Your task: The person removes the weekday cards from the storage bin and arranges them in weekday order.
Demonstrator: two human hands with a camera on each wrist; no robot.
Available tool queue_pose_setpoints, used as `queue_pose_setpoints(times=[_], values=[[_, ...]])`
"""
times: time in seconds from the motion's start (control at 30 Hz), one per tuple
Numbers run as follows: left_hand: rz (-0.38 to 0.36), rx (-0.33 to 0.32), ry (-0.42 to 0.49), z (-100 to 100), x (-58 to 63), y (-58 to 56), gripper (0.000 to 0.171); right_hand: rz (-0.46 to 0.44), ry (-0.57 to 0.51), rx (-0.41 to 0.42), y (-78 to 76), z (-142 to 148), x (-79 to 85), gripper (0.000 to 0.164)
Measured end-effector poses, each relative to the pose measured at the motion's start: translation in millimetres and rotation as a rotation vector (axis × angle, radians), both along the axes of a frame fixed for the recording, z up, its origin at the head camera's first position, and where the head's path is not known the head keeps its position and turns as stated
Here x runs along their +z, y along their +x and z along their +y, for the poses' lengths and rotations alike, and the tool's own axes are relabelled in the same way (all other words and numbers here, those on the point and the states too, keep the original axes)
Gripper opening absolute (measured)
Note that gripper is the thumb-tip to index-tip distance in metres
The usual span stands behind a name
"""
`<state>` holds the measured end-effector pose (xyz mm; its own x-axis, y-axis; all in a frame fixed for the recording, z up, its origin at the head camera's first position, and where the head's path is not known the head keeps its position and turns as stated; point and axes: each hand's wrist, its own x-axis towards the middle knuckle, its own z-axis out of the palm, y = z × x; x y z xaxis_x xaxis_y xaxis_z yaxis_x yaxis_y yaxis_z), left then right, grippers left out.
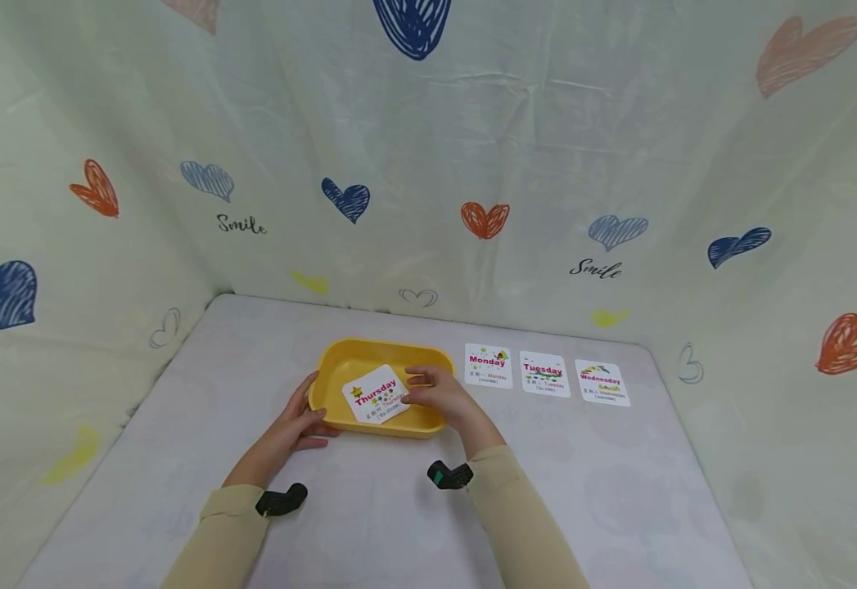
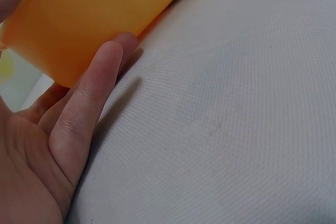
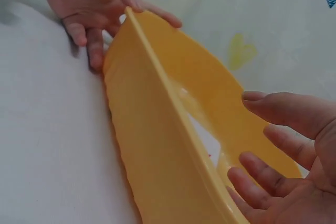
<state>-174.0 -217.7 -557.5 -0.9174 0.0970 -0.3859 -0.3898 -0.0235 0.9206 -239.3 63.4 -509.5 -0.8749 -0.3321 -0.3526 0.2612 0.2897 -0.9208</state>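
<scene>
A shallow yellow plastic tray (image 1: 434, 425) stands on the table, and in it lies a white card printed "Thursday" (image 1: 371, 391), set at a slant. At the tray's left end my left hand (image 1: 290, 425) grips it, thumb at the rim and other fingers against the outer wall. In the left wrist view, the fingers (image 2: 86, 103) show along the lower side of the tray. My right hand (image 1: 443, 399) hovers over the tray's right half, near the card. Its thumb and fingers (image 3: 291, 116) are apart and loosely bent, with nothing between them.
Right of the tray lie three white cards in a row: Monday (image 1: 488, 366), Tuesday (image 1: 544, 374) and Wednesday (image 1: 602, 383). A white cloth covers the table (image 1: 369, 523). Curtains printed with hearts (image 1: 413, 254) hang behind it and at both sides.
</scene>
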Motion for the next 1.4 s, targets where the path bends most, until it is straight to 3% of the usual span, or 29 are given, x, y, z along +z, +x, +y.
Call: queue_pose_setpoints(times=[0.57, 0.93, 1.13, 1.4], values=[[0.004, 0.001, -0.014, 0, -0.7, 0.0, 0.078, -0.02, 0.147, -0.037, -12.6, -22, -8.5, 0.048], [0.001, 0.001, -0.014, 1, 2.2, 1.3, 0.078, 0.009, 0.224, 0.001, -18.0, -28, -13.0, 0.045], [0.016, -0.01, -0.026, 1, 0.9, 0.8, 0.077, 0.028, 0.281, 0.071, -18.0, -27, -16.0, 0.047], [-0.009, -0.007, -0.04, 1, 0.0, -0.3, 0.076, 0.038, 0.268, 0.09, -18.9, -25, -21.5, 0.042]])
